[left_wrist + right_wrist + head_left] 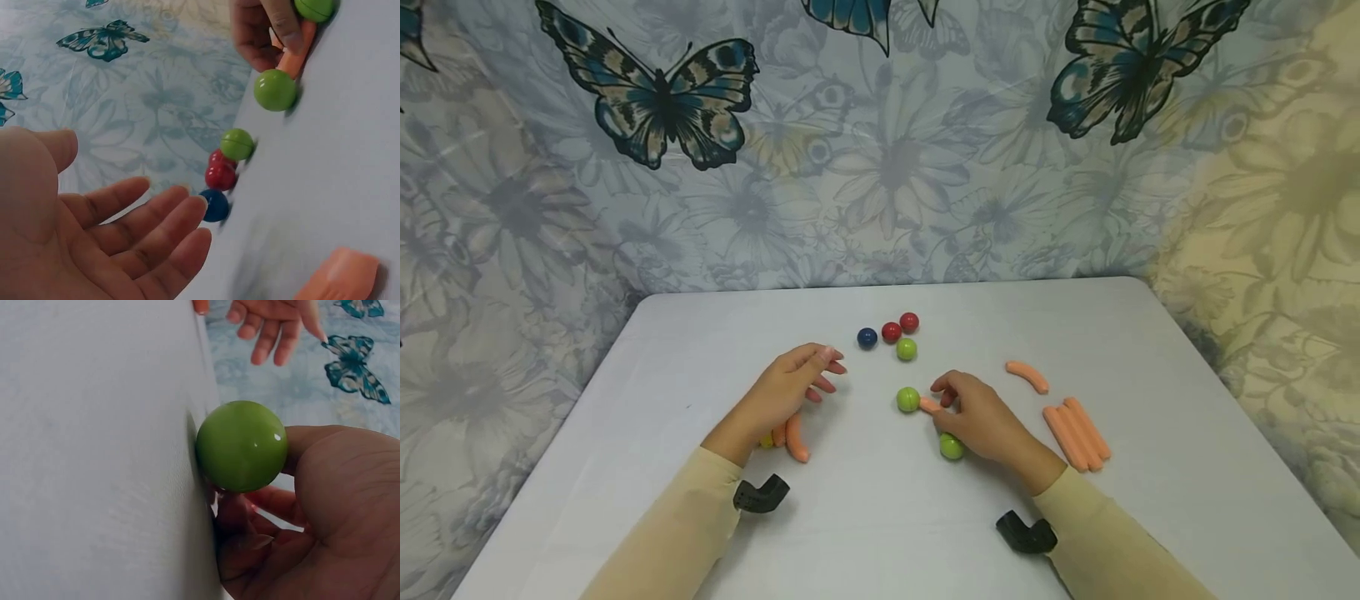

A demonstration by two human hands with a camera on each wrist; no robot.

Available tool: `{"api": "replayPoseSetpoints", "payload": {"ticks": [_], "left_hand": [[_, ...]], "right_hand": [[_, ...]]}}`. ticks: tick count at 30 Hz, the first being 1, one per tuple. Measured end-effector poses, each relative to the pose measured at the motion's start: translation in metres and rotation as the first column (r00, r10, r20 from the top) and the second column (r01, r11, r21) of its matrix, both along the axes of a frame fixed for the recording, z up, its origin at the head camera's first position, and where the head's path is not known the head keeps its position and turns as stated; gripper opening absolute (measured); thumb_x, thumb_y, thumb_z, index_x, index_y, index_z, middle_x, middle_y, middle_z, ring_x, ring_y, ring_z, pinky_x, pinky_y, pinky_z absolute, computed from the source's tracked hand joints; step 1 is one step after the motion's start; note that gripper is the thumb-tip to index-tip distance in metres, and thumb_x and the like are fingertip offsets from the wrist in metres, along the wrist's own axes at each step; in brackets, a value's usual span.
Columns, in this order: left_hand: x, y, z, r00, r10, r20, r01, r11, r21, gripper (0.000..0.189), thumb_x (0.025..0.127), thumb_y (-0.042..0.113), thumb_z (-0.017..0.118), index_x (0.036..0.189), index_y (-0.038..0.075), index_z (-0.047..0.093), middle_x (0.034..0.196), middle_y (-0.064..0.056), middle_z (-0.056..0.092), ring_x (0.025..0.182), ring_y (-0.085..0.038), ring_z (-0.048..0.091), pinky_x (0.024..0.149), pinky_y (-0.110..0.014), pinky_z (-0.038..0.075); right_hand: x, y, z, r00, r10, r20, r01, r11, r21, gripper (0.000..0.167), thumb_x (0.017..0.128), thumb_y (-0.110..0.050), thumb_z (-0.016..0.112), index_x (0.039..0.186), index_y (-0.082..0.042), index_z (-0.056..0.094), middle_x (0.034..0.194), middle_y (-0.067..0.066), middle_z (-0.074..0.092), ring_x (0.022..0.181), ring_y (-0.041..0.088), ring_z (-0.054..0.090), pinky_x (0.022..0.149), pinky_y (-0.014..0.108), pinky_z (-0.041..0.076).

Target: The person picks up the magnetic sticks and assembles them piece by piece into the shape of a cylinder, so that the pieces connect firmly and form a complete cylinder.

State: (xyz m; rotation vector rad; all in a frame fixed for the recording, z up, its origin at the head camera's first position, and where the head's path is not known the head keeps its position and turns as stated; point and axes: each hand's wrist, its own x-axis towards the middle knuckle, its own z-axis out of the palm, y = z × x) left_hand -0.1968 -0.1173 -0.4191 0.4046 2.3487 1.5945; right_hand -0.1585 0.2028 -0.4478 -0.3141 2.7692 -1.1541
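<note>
My right hand [977,417] pinches a short orange sausage-shaped piece [302,53] on the white table. One shiny green ball [907,400] lies at the far end of that piece. Another green ball [951,447] sits at its near end, beside the palm, and looms large in the right wrist view. My left hand [790,385] hovers with its fingers spread and nothing in them. Below its wrist lie curved orange pieces [797,437] and a yellow thing [767,440], partly hidden by the arm.
Farther back is a cluster of small balls: a dark blue ball [867,337], two red balls [891,332] and a green ball [906,348]. At right, a curved orange piece [1027,376] lies behind several straight orange sticks [1077,435] set side by side. A patterned cloth [895,167] hangs behind the table.
</note>
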Motion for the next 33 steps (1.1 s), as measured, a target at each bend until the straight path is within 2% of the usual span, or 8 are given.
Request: {"api": "replayPoseSetpoints", "payload": {"ticks": [8,12,16,20,25,28,30,33], "left_hand": [[0.001,-0.03,0.004,1.0,0.012,0.016,-0.012,0.999,0.042,0.064,0.117,0.056,0.038,0.151,0.005,0.058,0.138,-0.013,0.068,0.115,-0.035,0.068,0.093,-0.048,0.059],[0.004,-0.039,0.008,0.996,0.037,0.08,-0.035,0.999,-0.034,0.067,0.115,0.06,0.042,0.154,0.007,0.056,0.138,-0.015,0.067,0.111,-0.034,0.07,0.092,-0.047,0.058],[0.013,-0.046,0.012,0.988,0.03,0.151,-0.008,0.989,-0.146,0.072,0.113,0.066,0.041,0.156,0.01,0.053,0.13,-0.015,0.067,0.095,-0.033,0.07,0.072,-0.042,0.055],[0.02,-0.048,0.017,0.98,0.033,0.196,-0.003,0.988,-0.153,0.079,0.111,0.07,0.039,0.157,0.007,0.051,0.126,-0.016,0.065,0.082,-0.036,0.069,0.057,-0.04,0.045],[0.025,-0.045,0.021,0.977,0.02,0.211,0.009,0.991,-0.133,0.076,0.112,0.066,0.043,0.157,0.006,0.05,0.133,-0.016,0.066,0.092,-0.034,0.073,0.067,-0.041,0.048],[0.029,-0.042,0.024,0.98,0.016,0.199,0.018,0.986,-0.166,0.071,0.111,0.062,0.052,0.156,0.006,0.051,0.129,-0.016,0.067,0.094,-0.031,0.072,0.078,-0.044,0.051],[0.031,-0.04,0.026,0.981,0.042,0.189,-0.003,0.979,-0.202,0.071,0.11,0.062,0.055,0.154,0.006,0.053,0.123,-0.015,0.069,0.093,-0.03,0.071,0.08,-0.045,0.052],[0.033,-0.039,0.029,0.976,0.084,0.203,-0.041,0.977,-0.209,0.076,0.109,0.066,0.052,0.151,0.003,0.054,0.118,-0.016,0.069,0.09,-0.031,0.071,0.076,-0.044,0.053]], "right_hand": [[-0.003,0.006,-0.002,0.999,-0.041,-0.008,0.041,0.999,0.003,0.035,0.096,-0.005,0.072,0.13,0.0,0.067,0.104,0.005,0.061,0.083,0.021,0.053,0.073,0.039,0.047],[-0.003,0.008,-0.003,0.999,-0.039,-0.004,0.039,0.999,-0.017,0.035,0.096,-0.005,0.072,0.13,0.0,0.067,0.104,0.006,0.061,0.083,0.021,0.053,0.072,0.039,0.047],[-0.004,0.008,-0.004,0.999,-0.038,-0.003,0.038,0.999,-0.021,0.035,0.096,-0.005,0.073,0.13,0.0,0.067,0.104,0.006,0.061,0.083,0.021,0.053,0.072,0.039,0.047],[-0.005,0.008,-0.004,0.999,-0.046,-0.006,0.046,0.999,-0.01,0.035,0.096,-0.005,0.073,0.13,0.0,0.067,0.103,0.006,0.061,0.083,0.021,0.053,0.072,0.039,0.047],[-0.005,0.008,-0.003,0.999,-0.046,-0.003,0.046,0.999,-0.01,0.034,0.096,-0.004,0.072,0.13,0.001,0.067,0.103,0.006,0.061,0.083,0.021,0.053,0.071,0.038,0.047],[-0.004,0.008,-0.002,0.999,-0.044,0.005,0.044,0.999,-0.019,0.035,0.096,-0.004,0.072,0.13,0.001,0.067,0.103,0.006,0.061,0.083,0.021,0.053,0.07,0.037,0.046],[-0.004,0.008,-0.002,0.999,-0.045,0.008,0.045,0.999,-0.022,0.035,0.096,-0.004,0.072,0.13,0.001,0.067,0.103,0.007,0.061,0.083,0.021,0.053,0.07,0.037,0.046],[-0.004,0.008,-0.001,0.999,-0.044,0.001,0.044,0.999,-0.016,0.035,0.096,-0.005,0.072,0.13,0.0,0.067,0.103,0.006,0.061,0.083,0.021,0.053,0.07,0.037,0.046]]}}
